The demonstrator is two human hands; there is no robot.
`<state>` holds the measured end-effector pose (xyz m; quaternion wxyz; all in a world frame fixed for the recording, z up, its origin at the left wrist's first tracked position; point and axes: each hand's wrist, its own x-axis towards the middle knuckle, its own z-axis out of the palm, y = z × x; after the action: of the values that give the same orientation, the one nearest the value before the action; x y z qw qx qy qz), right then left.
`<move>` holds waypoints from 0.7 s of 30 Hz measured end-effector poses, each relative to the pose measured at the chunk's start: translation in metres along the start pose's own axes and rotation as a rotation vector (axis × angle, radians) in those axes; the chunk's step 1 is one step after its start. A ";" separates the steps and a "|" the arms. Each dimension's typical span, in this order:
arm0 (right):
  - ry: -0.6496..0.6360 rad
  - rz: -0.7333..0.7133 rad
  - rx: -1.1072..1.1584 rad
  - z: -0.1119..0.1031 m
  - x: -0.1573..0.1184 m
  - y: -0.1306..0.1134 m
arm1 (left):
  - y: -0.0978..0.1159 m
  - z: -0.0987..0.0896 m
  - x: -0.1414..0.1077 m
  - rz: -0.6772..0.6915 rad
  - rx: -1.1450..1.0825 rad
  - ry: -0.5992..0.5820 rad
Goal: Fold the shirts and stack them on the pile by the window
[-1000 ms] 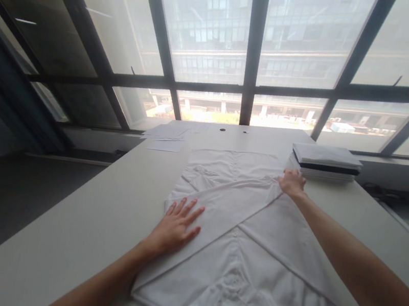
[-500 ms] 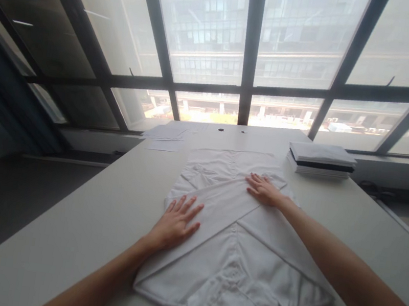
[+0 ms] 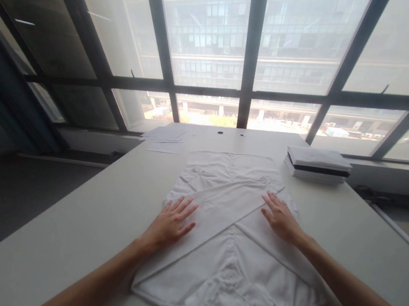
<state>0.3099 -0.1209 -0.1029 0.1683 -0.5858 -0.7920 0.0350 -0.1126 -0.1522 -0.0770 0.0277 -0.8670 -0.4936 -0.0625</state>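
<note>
A white button-up shirt (image 3: 229, 193) lies front up on the white table (image 3: 78, 216), its collar toward me and its hem toward the window. Both long sleeves are folded across the body, crossing near the middle. My left hand (image 3: 173, 220) rests with spread fingers on the left sleeve and the shirt's left side. Over the shirt's right side is my right hand (image 3: 280, 218), fingers apart; whether it touches the cloth I cannot tell. Neither hand grips anything. Part of the collar is cut off at the bottom edge.
At the table's back right stands a stack of folded white cloth (image 3: 317, 163) with a dark layer in it. Loose white sheets (image 3: 163, 139) lie at the back left. Beyond the table is a dark-framed window (image 3: 252, 52); a curtain (image 3: 7, 96) hangs at left.
My right hand has moved right and toward me, off the crossed sleeve to the shirt's right side. My left hand has stayed nearly in place.
</note>
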 end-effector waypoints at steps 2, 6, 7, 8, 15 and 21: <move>-0.002 -0.018 0.013 0.002 -0.029 -0.008 | -0.005 -0.002 -0.005 -0.018 0.022 0.027; 0.046 0.038 -0.016 0.003 -0.066 -0.014 | -0.013 0.003 -0.011 -0.075 0.033 -0.038; 0.055 0.044 -0.026 0.004 -0.070 -0.014 | -0.014 0.005 -0.012 -0.088 0.034 -0.062; 0.055 0.048 -0.035 0.004 -0.073 -0.015 | -0.014 0.006 -0.012 -0.100 0.036 -0.080; -0.025 0.075 -0.105 0.004 -0.073 -0.018 | -0.014 0.007 -0.010 -0.114 0.043 -0.075; -0.027 0.064 -0.129 0.004 -0.049 -0.009 | -0.023 0.009 0.012 -0.134 0.032 -0.084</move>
<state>0.3132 -0.1695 -0.1154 0.1185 -0.6201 -0.7755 -0.0028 -0.1254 -0.1293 -0.0848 0.0166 -0.8333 -0.5523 -0.0201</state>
